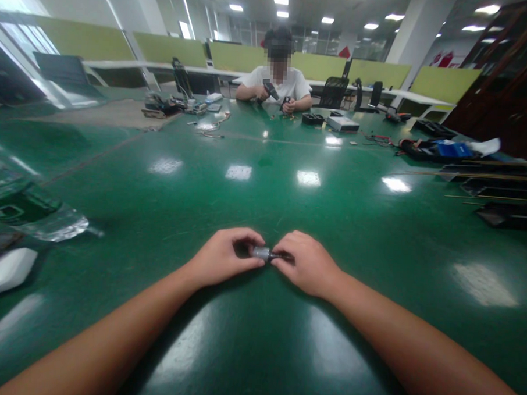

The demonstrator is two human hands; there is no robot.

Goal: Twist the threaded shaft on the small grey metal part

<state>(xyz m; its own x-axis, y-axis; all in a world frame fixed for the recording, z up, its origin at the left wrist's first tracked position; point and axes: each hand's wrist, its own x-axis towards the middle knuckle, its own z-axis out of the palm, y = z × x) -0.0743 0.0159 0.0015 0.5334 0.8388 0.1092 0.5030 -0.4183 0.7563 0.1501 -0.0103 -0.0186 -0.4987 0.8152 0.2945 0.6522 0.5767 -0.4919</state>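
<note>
Between my two hands, just above or on the green table [263, 203], lies a small silver-grey cylinder [261, 254] with a dark end on its right. It may be a small motor, but its kind is not plain. My left hand [228, 256] pinches the cylinder's left part between thumb and fingers. With its fingertips closed on the dark end, my right hand [304, 261] holds the other side. The fingers partly cover both ends of the piece.
Across the table a person [275, 81] in a white shirt holds a power drill [270, 89]. A plastic bottle [36, 205] lies at left above a white object [7, 271]. Tools and a blue item [453, 149] sit at right, near black trays [513, 214].
</note>
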